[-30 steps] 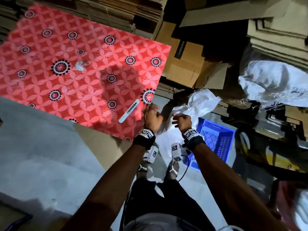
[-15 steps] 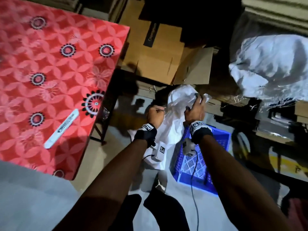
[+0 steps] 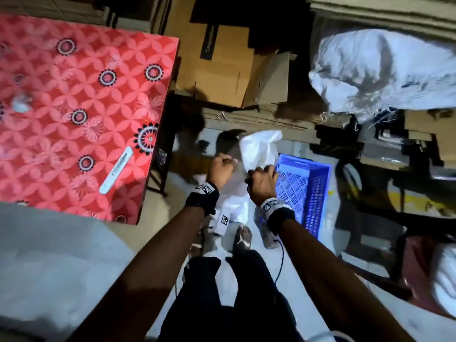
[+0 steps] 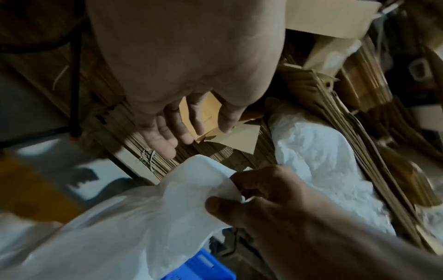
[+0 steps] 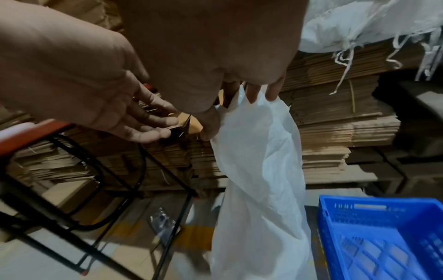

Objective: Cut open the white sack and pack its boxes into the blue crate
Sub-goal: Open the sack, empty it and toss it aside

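The limp white sack [image 3: 259, 150] hangs to the floor from my right hand [image 3: 262, 178], which pinches its top edge. In the right wrist view the sack [image 5: 258, 161] droops from that hand [image 5: 235, 102] right beside the blue crate [image 5: 340, 217]. My left hand [image 3: 222, 169] hovers just left of the sack, fingers relaxed and holding nothing, as the left wrist view shows [image 4: 167, 132]. The crate [image 3: 323, 193] stands on the floor to the right of the sack; what lies inside is too blurred to tell. No loose boxes can be made out.
A table with a red patterned cloth [image 3: 74, 119] stands at left, a white cutter [image 3: 116, 170] near its edge. Stacks of flat cardboard [image 5: 335, 123] line the back. A second white sack [image 3: 382, 70] lies on them at right. My feet stand just behind the sack.
My left hand left the table edge near the cutter and came to the sack. My right hand took hold of the sack's top and has dropped lower, beside the crate.
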`<state>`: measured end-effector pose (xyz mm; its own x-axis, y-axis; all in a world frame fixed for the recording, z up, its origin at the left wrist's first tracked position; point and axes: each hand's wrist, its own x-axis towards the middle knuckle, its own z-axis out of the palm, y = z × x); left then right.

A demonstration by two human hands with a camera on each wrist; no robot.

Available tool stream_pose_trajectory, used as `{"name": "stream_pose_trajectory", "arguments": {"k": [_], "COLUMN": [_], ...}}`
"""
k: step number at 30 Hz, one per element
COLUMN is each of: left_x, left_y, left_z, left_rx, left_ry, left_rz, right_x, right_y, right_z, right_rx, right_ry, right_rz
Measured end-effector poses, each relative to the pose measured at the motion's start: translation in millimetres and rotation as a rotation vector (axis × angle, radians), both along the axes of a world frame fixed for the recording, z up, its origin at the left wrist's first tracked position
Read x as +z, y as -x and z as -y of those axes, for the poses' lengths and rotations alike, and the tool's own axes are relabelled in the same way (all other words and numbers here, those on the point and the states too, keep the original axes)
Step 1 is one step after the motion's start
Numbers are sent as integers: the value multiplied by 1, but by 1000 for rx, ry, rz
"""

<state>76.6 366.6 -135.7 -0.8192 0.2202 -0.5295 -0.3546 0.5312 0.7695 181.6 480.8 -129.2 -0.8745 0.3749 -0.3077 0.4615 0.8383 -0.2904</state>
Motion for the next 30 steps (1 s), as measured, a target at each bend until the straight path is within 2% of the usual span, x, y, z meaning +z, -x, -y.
{"name": "stream_pose_trajectory", "arguments": {"k": [2, 4, 6, 8, 10, 12, 14, 17, 19, 20, 21, 23, 25, 27, 29, 30], "left_x": [24, 43, 53, 68, 70, 70, 60, 48, 51, 53, 55, 62, 63, 62, 59, 58], "left_y": [-24, -43, -67, -92, -113, -135, -151, -179, -200, -211, -218, -228, -231, -230, -229, -230], "left_z": [14, 19, 26, 36, 52, 76, 102, 148, 170, 183, 190, 207, 227, 245, 256, 261], "left_rx": [-33, -53, -149, -302, -335, -338, -340, -404, -423, -424, -431, -460, -467, -432, -435, -452], "left_ry": [34, 107, 238, 368, 441, 482, 433, 318, 299, 290, 277, 232, 196, 242, 308, 324], "left_rz": [-19, 94, 155, 133, 67, 35, 9, 32, 43, 32, 32, 17, 0, 0, 9, 24], "right_x": [21, 41, 57, 63, 64, 78, 89, 94, 97, 95, 93, 94, 98, 99, 91, 87], "right_y": [-39, -64, -93, -119, -143, -168, -189, -212, -218, -222, -223, -229, -235, -240, -245, -247], "right_z": [21, 40, 61, 78, 92, 109, 125, 145, 149, 152, 152, 152, 151, 147, 142, 141], "right_rx": [49, 130, 194, 237, 237, 114, -119, -478, -619, -656, -652, -492, -292, -181, -94, -48], "right_ry": [1, 1, 39, 58, 76, 102, 146, 88, 56, 3, -71, -231, -391, -513, -491, -417], "right_rz": [-17, -6, -17, -22, -39, -97, -102, 74, 209, 202, 148, 88, 274, 379, 398, 366]}}
